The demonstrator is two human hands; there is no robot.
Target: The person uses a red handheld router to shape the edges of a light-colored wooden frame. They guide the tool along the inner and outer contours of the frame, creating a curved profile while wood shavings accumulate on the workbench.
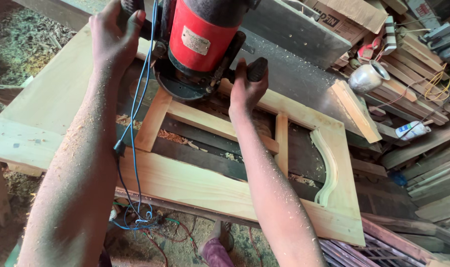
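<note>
A red and black hand router (197,42) rests on a pale wooden door frame (200,185) that lies flat on a workbench. My left hand (113,37) is closed around the router's left black handle. Around the right black handle (257,68) my right hand (245,91) is closed too. Both forearms are dusted with sawdust. A blue power cord (136,123) hangs from the router down past my left arm. The frame has crossbars (210,123) and a curved moulding (329,165) at its right end.
A grey metal machine table (299,74) lies behind the frame. At the right stand stacked wood strips (413,99), a steel pot (367,76), a white glue bottle (412,130) and cardboard. Sawdust and tangled wires (141,222) cover the floor near my foot (217,244).
</note>
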